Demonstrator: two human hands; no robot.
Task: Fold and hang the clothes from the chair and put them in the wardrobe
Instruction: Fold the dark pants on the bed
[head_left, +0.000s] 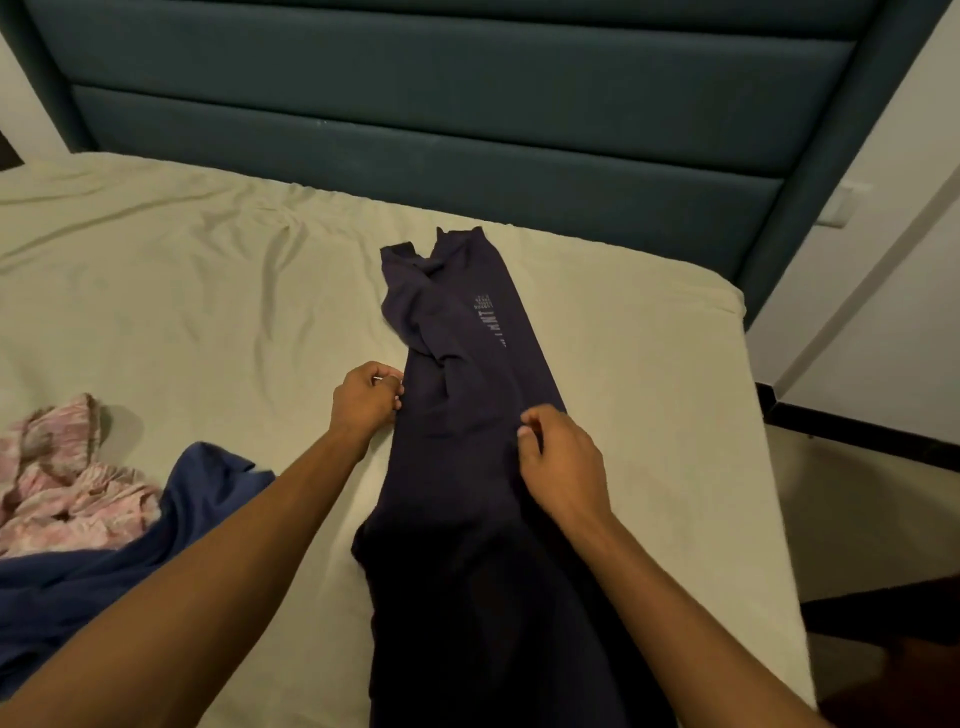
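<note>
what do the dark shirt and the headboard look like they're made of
Dark navy shirt: soft matte knit, probably cotton jersey; it drapes and creases limply, with pale printed lettering. Teal headboard: padded horizontal panels in a fabric-like, low-sheen upholstery; exact cloth unclear.

Dark navy garment (467, 415) w/ pale print, blue cloth (197, 499), pink-white patterned fabric (67, 488), cream sheet (182, 291), teal headboard (415, 104).

Long garment (467, 441) lying lengthwise on the bed (182, 291), headboard (415, 104) behind it, left hand (366, 397) at its left edge, right hand (558, 462) on its right edge, two crumpled garments (93, 499) far left
</note>
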